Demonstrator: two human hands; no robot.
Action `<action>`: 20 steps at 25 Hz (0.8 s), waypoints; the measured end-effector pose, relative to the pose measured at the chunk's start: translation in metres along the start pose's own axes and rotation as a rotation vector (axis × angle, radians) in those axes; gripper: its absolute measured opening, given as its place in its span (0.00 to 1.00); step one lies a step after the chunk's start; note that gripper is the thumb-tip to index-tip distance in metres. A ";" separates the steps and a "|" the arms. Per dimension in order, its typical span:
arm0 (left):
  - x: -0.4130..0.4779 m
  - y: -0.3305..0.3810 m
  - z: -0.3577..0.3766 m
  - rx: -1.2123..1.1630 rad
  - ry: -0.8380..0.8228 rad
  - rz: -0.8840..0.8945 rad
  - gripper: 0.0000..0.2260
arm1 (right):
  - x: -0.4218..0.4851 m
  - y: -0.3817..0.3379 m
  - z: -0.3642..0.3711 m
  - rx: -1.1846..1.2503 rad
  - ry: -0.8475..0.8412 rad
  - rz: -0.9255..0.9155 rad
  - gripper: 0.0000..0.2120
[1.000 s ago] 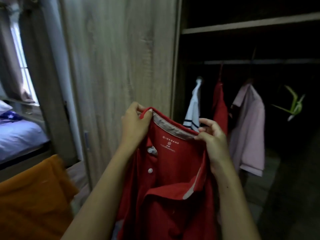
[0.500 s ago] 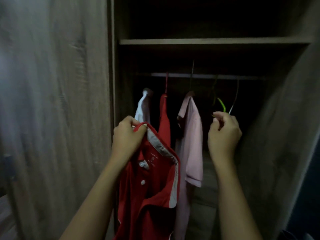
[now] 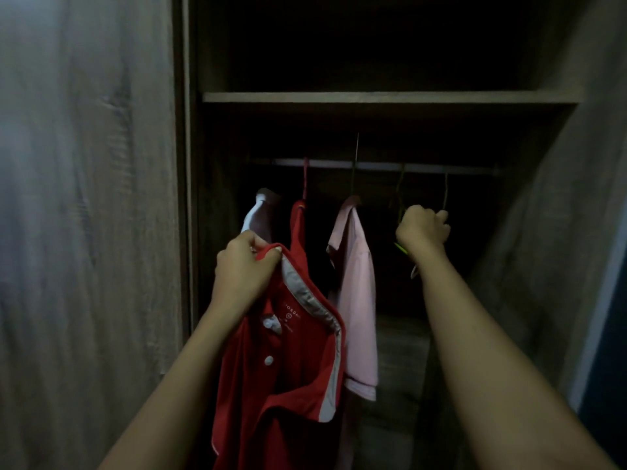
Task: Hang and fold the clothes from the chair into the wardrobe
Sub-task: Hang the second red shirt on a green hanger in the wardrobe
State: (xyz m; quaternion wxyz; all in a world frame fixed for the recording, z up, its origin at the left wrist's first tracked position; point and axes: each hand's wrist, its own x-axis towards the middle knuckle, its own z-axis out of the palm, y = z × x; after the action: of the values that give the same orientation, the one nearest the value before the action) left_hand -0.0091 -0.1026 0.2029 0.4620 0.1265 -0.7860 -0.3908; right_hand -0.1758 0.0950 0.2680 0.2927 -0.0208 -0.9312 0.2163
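Two bare forearms (image 3: 163,395) reach up into an open wooden wardrobe (image 3: 549,205), seen in dim light. At the far left the wardrobe door (image 3: 84,232) fills the view with pale wood grain, its edge running upright beside the dark opening. Inside, a shelf (image 3: 390,96) crosses near the top, and below it a hanging rail (image 3: 380,165) runs from side to side. Leftmost on the rail hangs a white garment (image 3: 252,217), mostly hidden, and just beside it a red garment (image 3: 298,228) under a reddish hook.

In front of these two, the left hand (image 3: 242,269) grips a red polo shirt (image 3: 288,395), thumb and fingers curled round the fabric at one end of the collar. The shirt is held up in the air before the wardrobe opening, not on the rail. It droops from that single hold, its grey-lined collar falling open to the right, with a printed neck label and two white buttons showing on the placket.

To its right and behind it, a pink short-sleeved shirt (image 3: 356,300) hangs from the rail. Further right, the right hand (image 3: 422,228) is up below the rail, fingers clenched round a green hanger (image 3: 402,249), of which only a short yellow-green arm shows under the wrist. Thin hooks rise from near the fist to the rail; which of them belongs to this hanger cannot be told. At the far right the wardrobe's side panel slopes away.
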 end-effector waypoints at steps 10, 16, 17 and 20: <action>0.007 -0.004 -0.006 0.008 0.046 -0.021 0.06 | 0.017 -0.010 0.002 0.200 0.028 0.030 0.14; 0.005 -0.009 -0.014 0.008 0.063 -0.011 0.06 | -0.021 -0.012 -0.003 0.424 0.174 0.067 0.13; 0.005 -0.010 -0.016 0.011 0.071 -0.003 0.07 | -0.035 -0.011 -0.003 0.455 0.208 0.064 0.13; 0.003 -0.013 -0.026 -0.006 0.078 0.014 0.07 | -0.080 -0.012 0.003 0.573 0.282 0.072 0.14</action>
State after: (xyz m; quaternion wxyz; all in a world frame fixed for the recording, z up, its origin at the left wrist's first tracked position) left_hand 0.0089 -0.1258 0.2018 0.4957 0.1347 -0.7670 -0.3845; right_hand -0.1102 0.0696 0.2276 0.4048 -0.0003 -0.7813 0.4751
